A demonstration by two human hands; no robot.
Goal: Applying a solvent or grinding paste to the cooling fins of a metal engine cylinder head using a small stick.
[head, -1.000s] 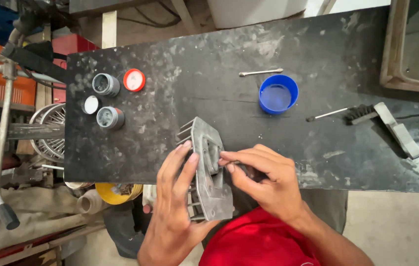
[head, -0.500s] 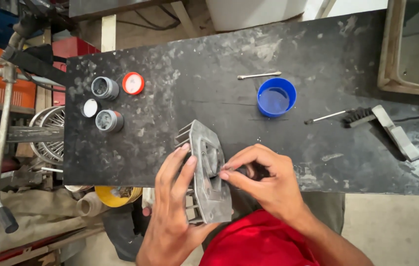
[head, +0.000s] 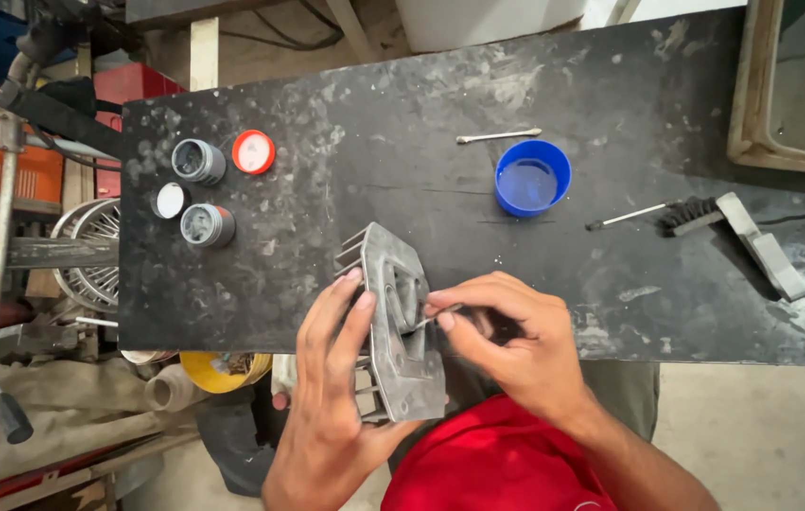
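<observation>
My left hand (head: 327, 378) grips a grey finned metal engine part (head: 398, 317) from its left side and holds it tilted over the near edge of the black workbench (head: 346, 151). My right hand (head: 516, 341) pinches a thin metal tool (head: 436, 317) between thumb and fingers. The tool's tip touches the recessed face of the part. My red shirt (head: 497, 464) shows below the hands.
A blue cup (head: 532, 177) and a thin metal pin (head: 497, 136) lie further back. Right of them are a small black brush (head: 667, 215) and a grey metal bracket (head: 762, 248). Two small grey jars (head: 198, 161), a red lid (head: 253, 151) and a white lid (head: 170, 200) sit at the left. Bike parts clutter the floor at the left.
My right hand has shifted slightly, working the thin tool against the part's face. The left hand keeps its hold and the part stays in nearly the same place.
</observation>
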